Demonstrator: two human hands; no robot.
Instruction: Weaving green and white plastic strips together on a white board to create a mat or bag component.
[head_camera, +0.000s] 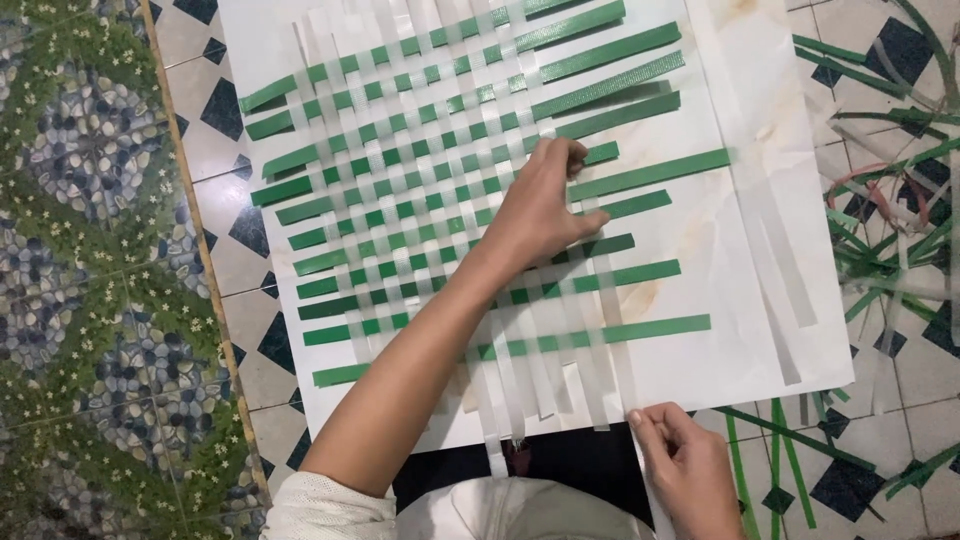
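Left hand: the left hand (540, 205) reaches forward on a long, nearly straight bare arm across the woven mat (420, 190), palm down, wrist slightly bent; its fingers (570, 158) are curled and pinch at the mat's right edge, though which strip they grip I cannot tell.
Right hand: the right hand (685, 460) rests low at the near edge of the white board (760, 330), fingers bent and pressing the end of a translucent white strip (625, 385) against it.
Woven mat: flat, glossy green strips (620, 178) run crosswise, interlaced over and under with pale translucent strips running lengthwise, making a checker pattern; loose ends stick out on the right and near sides.
White board: smooth, marbled white sheet lying on the floor (230, 260).
Floor: tiles with dark diamond insets; a pebble-patterned section (90, 270) at left.
Scraps: spare green and clear strips (880, 230) tangled at right.
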